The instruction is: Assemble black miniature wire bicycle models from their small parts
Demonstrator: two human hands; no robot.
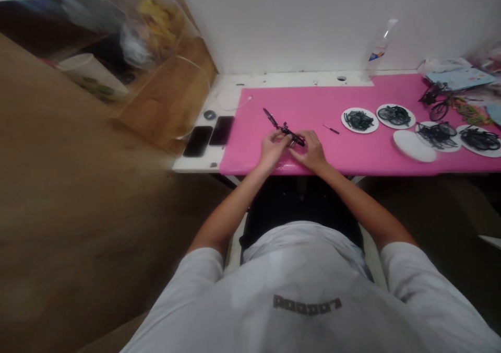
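Observation:
Both hands hold a small black model bicycle (285, 129) tilted above the pink mat (274, 102), its wheels seen nearly edge-on. My left hand (273, 148) is closed round its middle, thumb and fingers pinching the frame. At the bicycle's right end, my right hand (310, 152) grips with thumb and fingertips. The fingers hide part of that end. A small black screwdriver (331, 129) lies on the mat to the right of the hands.
White plates (360, 130) of black parts stand to the right, beside a white oval lid or plate (414, 145). Another black model bicycle (436, 102) stands behind them. Two phones (198, 141) lie at the left edge. A clear bottle (381, 47) stands by the wall.

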